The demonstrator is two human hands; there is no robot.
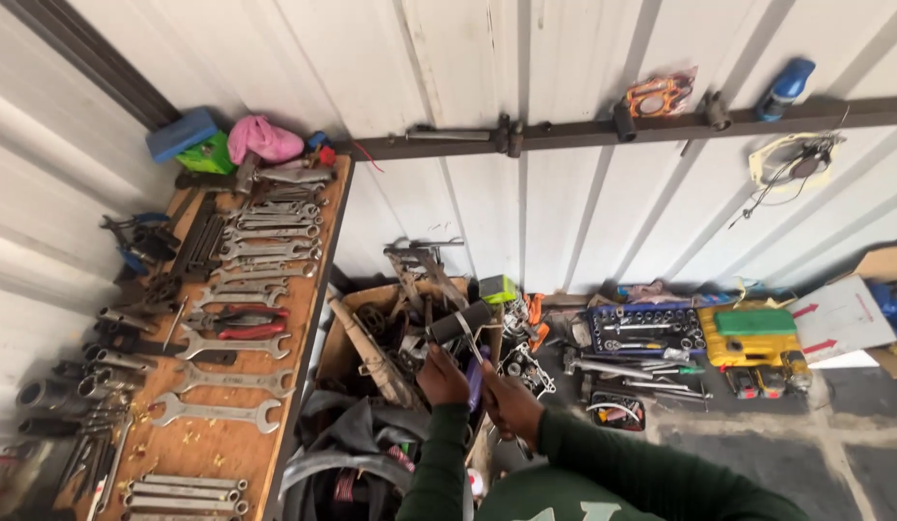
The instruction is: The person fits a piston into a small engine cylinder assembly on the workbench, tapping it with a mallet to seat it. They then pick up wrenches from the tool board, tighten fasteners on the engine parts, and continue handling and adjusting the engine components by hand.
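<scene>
Hands meet right over the open cardboard box of greasy scrap metal parts [390, 338]. The left hand [441, 376] has its grip closed round the lower end of a thin bright metal strip [468, 342] that runs up toward a dark cylindrical rubber handle piece [460, 323]. The right hand [506, 400] is curled in tight beside it, with something purple [475, 378] wedged between the two hands; can't tell what that is.

Progress-wise I'd say it's mid-sort at best: the box is still packed, and the floor has a blue socket set tray [646, 328] and a yellow plastic tool case [752, 338] lying near loose bits. The long wooden desk [217, 449] on the left looks done, with its silver open-end spanners [231, 342] laid out in neat rows.
</scene>
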